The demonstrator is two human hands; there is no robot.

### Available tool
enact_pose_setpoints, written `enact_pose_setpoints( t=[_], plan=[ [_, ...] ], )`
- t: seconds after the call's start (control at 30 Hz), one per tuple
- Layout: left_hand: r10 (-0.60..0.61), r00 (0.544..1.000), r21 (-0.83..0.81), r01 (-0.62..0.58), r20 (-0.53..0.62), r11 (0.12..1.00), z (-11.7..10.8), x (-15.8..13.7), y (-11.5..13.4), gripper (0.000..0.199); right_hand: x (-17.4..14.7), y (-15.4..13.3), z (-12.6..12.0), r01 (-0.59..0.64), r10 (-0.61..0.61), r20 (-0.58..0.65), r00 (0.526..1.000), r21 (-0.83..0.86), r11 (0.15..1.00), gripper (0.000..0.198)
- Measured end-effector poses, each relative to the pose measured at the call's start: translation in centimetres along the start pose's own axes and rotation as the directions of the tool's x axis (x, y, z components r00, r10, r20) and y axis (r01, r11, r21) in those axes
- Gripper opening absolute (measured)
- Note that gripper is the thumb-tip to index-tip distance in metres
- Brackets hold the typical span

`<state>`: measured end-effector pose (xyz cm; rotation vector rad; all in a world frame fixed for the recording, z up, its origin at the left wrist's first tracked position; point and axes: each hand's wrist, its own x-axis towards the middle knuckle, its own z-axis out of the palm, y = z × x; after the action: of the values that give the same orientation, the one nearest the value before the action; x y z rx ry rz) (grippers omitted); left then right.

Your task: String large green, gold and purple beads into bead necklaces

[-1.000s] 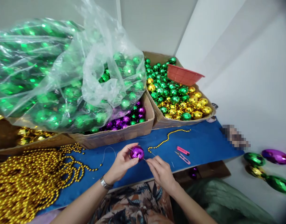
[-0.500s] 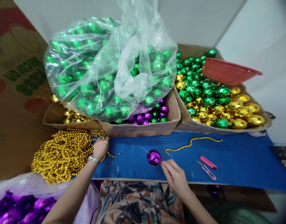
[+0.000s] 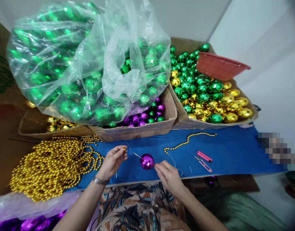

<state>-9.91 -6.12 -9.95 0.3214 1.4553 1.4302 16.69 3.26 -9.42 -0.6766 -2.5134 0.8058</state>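
My right hand pinches a shiny purple faceted ball at its right end, above the blue cloth. A thin needle-like rod sticks out of the ball's far side, toward the left. My left hand, closed at the fingertips, holds the end of a gold bead string. A fine clear thread loops near those fingers. Left of this hand lies a big heap of gold bead strings. Beyond the ball a short gold bead strand rests on the cloth, with a thread trailing from its near end.
Thread snips and a pink cutter lie on the blue cloth. Cardboard boxes of purple, green and gold balls line the back. A plastic bag of green balls sits on top; a red basket rests at right.
My left hand has moved from the bead heap toward the purple ball, bringing the gold bead end. My right hand still holds the ball. The camera view has shifted.
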Motion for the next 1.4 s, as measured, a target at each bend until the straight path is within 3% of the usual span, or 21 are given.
enact_pose_setpoints(
  t=[0.07,0.17,0.5,0.73,0.9,1.03,1.13,1.23,1.33,1.4],
  plan=[
    [-0.091,0.991,-0.264,0.115,0.102,0.958,2.0,-0.6,0.4,0.026,0.1,-0.1,-0.1,0.006,-0.006,-0.003,1.0,-0.024,1.0,0.025],
    [-0.139,0.976,-0.35,0.19,0.165,0.917,3.6,-0.9,0.7,0.022,0.0,-0.2,-0.3,0.0,0.0,-0.011,1.0,-0.056,0.998,0.026],
    [-0.164,0.972,-0.406,0.221,0.17,0.887,4.6,-1.0,0.1,0.021,-0.7,0.3,-0.2,-0.012,0.014,0.014,1.0,-0.093,0.996,0.025],
    [-0.141,0.986,-0.363,0.165,0.091,0.917,5.1,-1.0,-0.2,0.022,-0.6,0.3,-0.4,0.021,-0.021,0.005,1.0,-0.253,0.967,0.025],
    [-0.184,0.979,-0.358,0.202,0.084,0.912,5.3,-0.9,-0.4,0.025,-0.8,0.2,-0.6,0.039,-0.04,0.004,0.999,-0.328,0.944,0.026],
    [-0.123,0.99,-0.236,0.135,0.065,0.962,6.1,-0.9,-1.1,0.026,-1.1,0.7,0.1,0.016,-0.023,-0.017,1.0,-0.317,0.948,0.025],
    [-0.016,0.998,0.004,0.016,0.067,1.0,7.0,-0.3,-2.8,0.025,-1.4,1.8,1.6,-0.045,0.04,-0.026,0.999,-0.265,0.963,0.019],
    [0.087,0.994,0.232,-0.102,0.073,0.968,7.9,0.8,-4.7,0.027,-2.0,3.3,3.2,-0.167,0.167,-0.014,0.986,-0.163,0.972,0.015],
    [0.143,0.985,0.304,-0.167,0.099,0.938,8.3,1.7,-5.4,0.027,-2.6,4.5,3.7,-0.241,0.242,-0.005,0.97,-0.117,0.964,0.018],
    [0.238,0.96,0.379,-0.277,0.147,0.883,8.6,1.9,-4.9,0.024,-2.6,4.8,3.2,-0.273,0.274,-0.012,0.962,-0.126,0.954,0.024]
  ],
)
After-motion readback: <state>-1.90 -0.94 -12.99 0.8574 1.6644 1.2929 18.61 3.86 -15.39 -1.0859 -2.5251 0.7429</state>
